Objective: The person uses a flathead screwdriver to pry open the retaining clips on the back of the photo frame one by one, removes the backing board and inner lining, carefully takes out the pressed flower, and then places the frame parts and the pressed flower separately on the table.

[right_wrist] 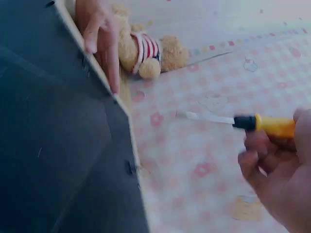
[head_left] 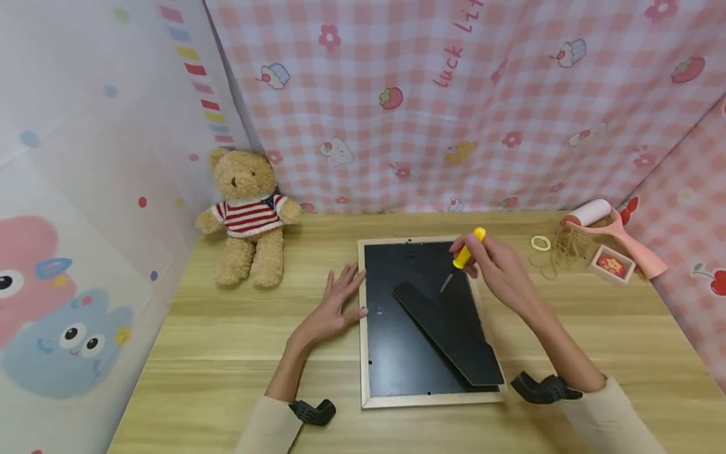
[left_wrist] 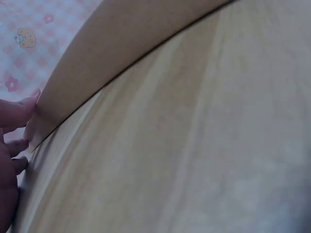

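Observation:
A picture frame (head_left: 364,353) with a pale wooden rim lies face down, its black backing (head_left: 397,372) up. The black stand flap (head_left: 454,334) slants across the backing. My right hand (head_left: 501,271) grips a screwdriver (head_left: 464,253) by its yellow handle, the blade slanting down over the upper right of the backing. In the right wrist view the screwdriver's flat metal blade (right_wrist: 209,118) shows apart from the frame. My left hand (head_left: 331,309) rests at the frame's left edge with spread fingers, fingertips touching the rim. Small dark tabs (right_wrist: 130,168) sit along the rim.
A teddy bear (head_left: 249,217) in a striped sweater sits at the back left against the wall. At the back right lie a pink slingshot-shaped item (head_left: 629,243), a white roll (head_left: 592,212), twine (head_left: 567,246), a yellow ring (head_left: 541,243) and a small box (head_left: 612,264).

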`<act>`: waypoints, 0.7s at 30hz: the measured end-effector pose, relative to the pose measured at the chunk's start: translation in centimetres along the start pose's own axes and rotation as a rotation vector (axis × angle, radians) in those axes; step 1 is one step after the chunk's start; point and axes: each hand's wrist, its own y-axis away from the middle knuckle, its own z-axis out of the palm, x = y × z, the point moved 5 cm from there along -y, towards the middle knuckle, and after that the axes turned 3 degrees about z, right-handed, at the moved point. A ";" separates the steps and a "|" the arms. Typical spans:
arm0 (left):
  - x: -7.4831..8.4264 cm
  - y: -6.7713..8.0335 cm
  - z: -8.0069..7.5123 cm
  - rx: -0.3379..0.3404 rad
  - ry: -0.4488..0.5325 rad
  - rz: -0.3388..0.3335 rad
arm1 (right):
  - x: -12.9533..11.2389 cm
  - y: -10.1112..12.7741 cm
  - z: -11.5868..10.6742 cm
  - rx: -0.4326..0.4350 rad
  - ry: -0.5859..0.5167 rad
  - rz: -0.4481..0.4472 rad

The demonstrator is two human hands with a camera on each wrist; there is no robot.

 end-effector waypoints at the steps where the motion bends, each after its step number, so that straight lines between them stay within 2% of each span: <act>1: 0.0 -0.1 0.1 -0.004 -0.001 0.007 | 0.2 -0.5 0.4 -0.027 -0.050 -0.020; 5: 0.2 -0.3 0.4 -0.004 0.024 0.031 | 1.2 -2.0 2.7 -0.120 -0.178 -0.076; 10: 0.0 -0.4 0.2 -0.004 0.031 0.017 | 3.2 -3.7 5.7 -0.214 -0.203 -0.013; 16: 0.2 -0.5 -0.1 -0.040 0.001 -0.042 | 6.2 -5.2 8.3 -0.215 -0.195 0.088; 21: 0.2 -0.3 -0.2 -0.053 -0.002 -0.073 | 7.1 -5.7 9.2 -0.213 -0.218 0.124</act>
